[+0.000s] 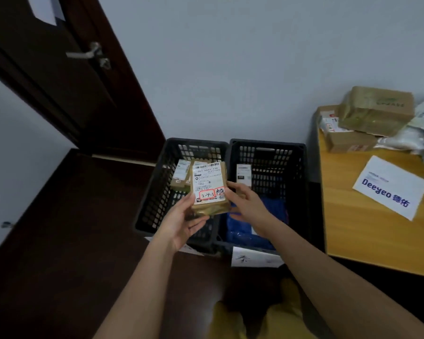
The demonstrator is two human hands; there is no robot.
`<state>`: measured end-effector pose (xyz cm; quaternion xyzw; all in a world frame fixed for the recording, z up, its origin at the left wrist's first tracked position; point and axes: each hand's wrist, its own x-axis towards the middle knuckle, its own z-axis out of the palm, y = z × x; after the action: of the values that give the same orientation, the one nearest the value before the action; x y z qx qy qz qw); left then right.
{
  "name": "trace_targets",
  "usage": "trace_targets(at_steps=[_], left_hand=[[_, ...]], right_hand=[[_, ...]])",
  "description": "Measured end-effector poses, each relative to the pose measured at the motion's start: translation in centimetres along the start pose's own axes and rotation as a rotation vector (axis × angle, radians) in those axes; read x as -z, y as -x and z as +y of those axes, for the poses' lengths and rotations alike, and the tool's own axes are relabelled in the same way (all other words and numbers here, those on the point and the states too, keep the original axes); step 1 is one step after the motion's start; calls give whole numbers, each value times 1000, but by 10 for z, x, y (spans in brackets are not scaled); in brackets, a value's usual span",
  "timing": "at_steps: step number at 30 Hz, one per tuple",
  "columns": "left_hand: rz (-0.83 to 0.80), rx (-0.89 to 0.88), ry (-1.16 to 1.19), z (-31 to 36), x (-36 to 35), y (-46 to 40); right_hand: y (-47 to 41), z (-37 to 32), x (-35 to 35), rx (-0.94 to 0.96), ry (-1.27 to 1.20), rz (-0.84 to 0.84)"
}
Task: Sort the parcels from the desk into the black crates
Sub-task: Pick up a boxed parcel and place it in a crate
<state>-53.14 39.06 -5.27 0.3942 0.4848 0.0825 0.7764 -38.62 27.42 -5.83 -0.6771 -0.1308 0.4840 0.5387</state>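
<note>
Head view: both hands are up over the two black crates on the floor. The left hand (181,220) has its grip pinching a small brown parcel (209,189) from below, white label facing up, held above the left crate (181,192). The right hand (249,204) touches the parcel's right edge, fingers spread, its grip loose. The left crate holds other brown boxes; the right crate (267,189) holds a blue bag (252,226). More parcels (375,111) sit piled on the yellow worktop (367,231) to the right.
</note>
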Motion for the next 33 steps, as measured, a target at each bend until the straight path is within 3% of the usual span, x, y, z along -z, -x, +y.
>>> trace_targets(at_steps=[7, 12, 20, 24, 28, 33], left_hand=[[13, 1, 6, 19, 50, -1], [107, 67, 73, 27, 74, -18], [239, 187, 42, 62, 104, -80], [253, 193, 72, 76, 99, -123], [247, 213, 113, 80, 89, -156], [184, 232, 143, 80, 87, -197]], right_hand=[[-20, -4, -52, -46, 83, -39], [-47, -2, -80, -111, 141, -93], [-121, -13, -116, -205, 275, -201], [-153, -17, -112, -261, 222, -222], [-179, -12, -110, -251, 90, -143], [-208, 12, -119, -337, -206, 143]])
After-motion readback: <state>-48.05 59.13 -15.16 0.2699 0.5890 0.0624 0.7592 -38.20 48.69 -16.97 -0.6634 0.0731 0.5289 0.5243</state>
